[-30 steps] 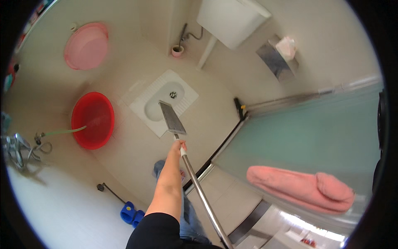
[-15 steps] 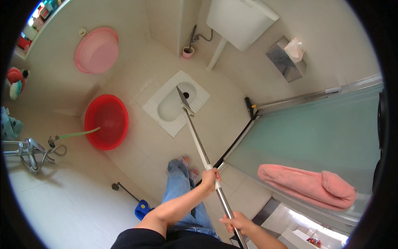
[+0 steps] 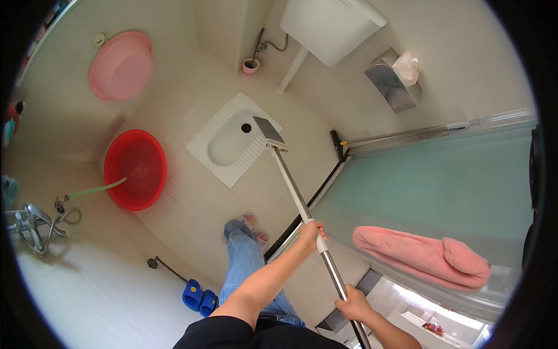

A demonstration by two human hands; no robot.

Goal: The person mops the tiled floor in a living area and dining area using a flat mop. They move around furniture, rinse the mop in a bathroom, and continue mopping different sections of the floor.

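Observation:
A long-handled flat mop (image 3: 292, 185) slants across the middle, its metal pole running from the lower edge up toward the squat toilet (image 3: 200, 148). My left hand (image 3: 310, 234) is wrapped round the pole at its white joint. Lower down, my right hand (image 3: 353, 303) grips the metal shaft near its lower visible end. The mop's narrow grey head (image 3: 270, 132) overlaps the toilet's right edge in view; whether it touches the floor I cannot tell.
A red basin (image 3: 135, 189) with a green hose in it stands at left. A pink basin (image 3: 123, 67) hangs on the wall. Blue slippers (image 3: 193, 295) hang at lower left. To the right is a frosted glass door (image 3: 442, 180) with a pink towel (image 3: 418, 256); a squeegee (image 3: 337, 145) leans behind.
The mop head has shifted right, from over the toilet bowl to its right edge, and turned to show more of its flat face. Both hands moved right with the pole; the view shifted slightly.

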